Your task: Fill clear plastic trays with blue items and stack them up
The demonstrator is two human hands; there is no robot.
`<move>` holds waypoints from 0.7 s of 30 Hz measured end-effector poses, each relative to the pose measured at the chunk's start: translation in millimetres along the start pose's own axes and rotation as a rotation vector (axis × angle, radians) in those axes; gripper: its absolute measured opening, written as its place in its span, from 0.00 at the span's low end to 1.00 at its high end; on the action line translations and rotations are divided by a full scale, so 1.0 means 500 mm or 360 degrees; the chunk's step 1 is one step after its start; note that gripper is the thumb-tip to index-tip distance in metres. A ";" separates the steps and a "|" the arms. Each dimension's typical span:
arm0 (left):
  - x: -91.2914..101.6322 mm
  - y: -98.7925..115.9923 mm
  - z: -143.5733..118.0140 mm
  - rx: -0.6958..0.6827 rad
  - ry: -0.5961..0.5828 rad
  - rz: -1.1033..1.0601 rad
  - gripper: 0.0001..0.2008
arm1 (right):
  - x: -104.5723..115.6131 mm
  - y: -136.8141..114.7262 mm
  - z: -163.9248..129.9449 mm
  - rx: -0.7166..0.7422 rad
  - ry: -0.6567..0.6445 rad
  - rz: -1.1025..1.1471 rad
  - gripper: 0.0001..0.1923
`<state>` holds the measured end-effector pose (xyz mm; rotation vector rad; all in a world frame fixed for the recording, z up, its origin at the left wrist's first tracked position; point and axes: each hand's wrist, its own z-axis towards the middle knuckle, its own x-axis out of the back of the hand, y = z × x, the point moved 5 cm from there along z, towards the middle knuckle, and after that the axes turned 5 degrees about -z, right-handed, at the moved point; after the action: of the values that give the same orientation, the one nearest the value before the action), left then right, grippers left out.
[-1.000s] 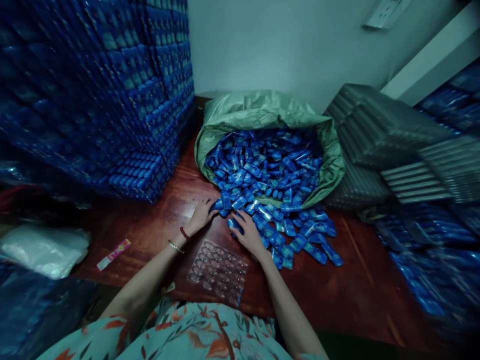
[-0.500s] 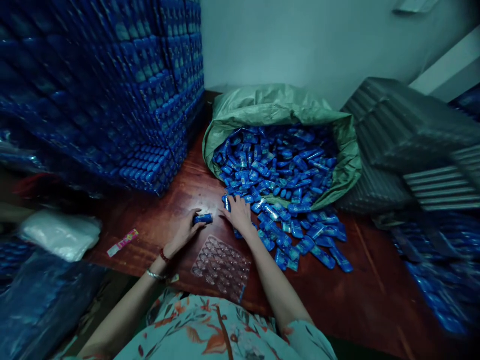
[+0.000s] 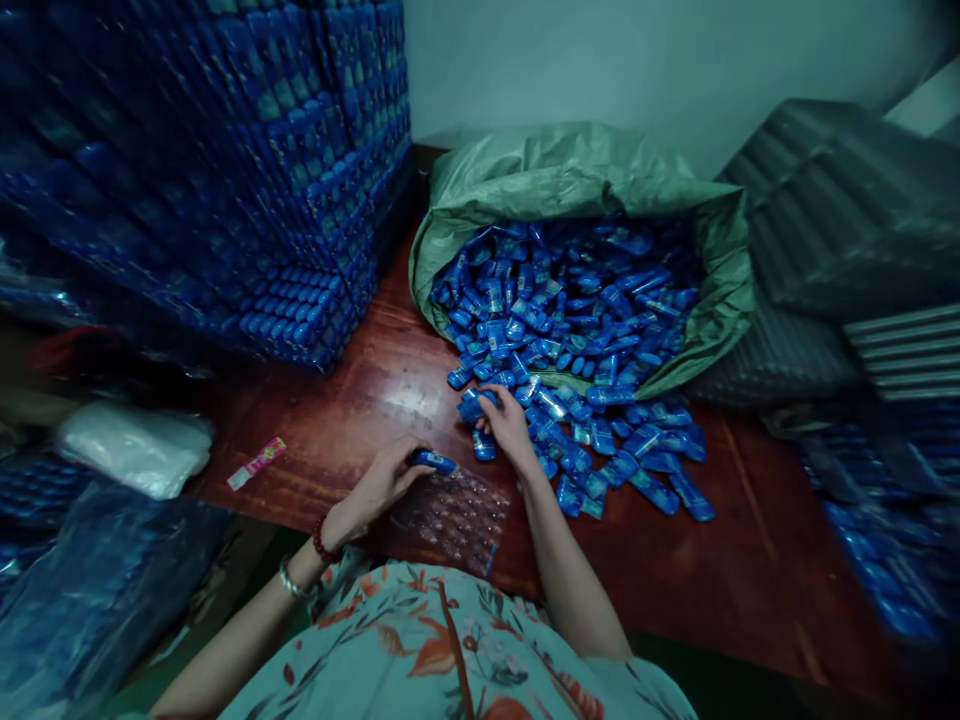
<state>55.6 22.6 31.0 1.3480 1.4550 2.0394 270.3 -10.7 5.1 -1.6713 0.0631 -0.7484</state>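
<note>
My left hand is closed around a small blue packet, held by its end over the far edge of a clear plastic tray with rows of moulded hollows. To the right, my right hand pinches another small blue packet at the near edge of the loose pile. Whether it grips more than one is unclear. Under those fingers lies a further blue packet. Many more blue packets spill across the table from the mouth of a green woven sack.
On the left rise tall stacks of trays filled with blue pieces. A pink-and-white strip and a white plastic bundle lie at the left of the brown table. Grey ridged trays are piled at right.
My left hand has moved nearer with its packet, now over the tray's far edge. My right hand has drawn a blue packet slightly off the pile. The view has shifted a little.
</note>
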 end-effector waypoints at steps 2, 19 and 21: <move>-0.024 0.008 0.018 -0.0125 -0.0095 0.0036 0.11 | 0.027 0.037 -0.061 -0.0209 0.0068 0.0489 0.19; -0.045 0.022 0.056 -0.0102 -0.0441 0.0426 0.10 | 0.028 0.093 -0.251 -0.0355 0.0397 0.0499 0.16; -0.047 0.026 0.055 -0.0117 -0.0459 0.0454 0.11 | 0.035 0.085 -0.249 -0.0251 0.0438 0.0291 0.15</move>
<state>93.7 16.6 31.1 1.8159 1.1068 1.9320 236.8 -136.5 -19.6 -1.6737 0.4730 -0.8462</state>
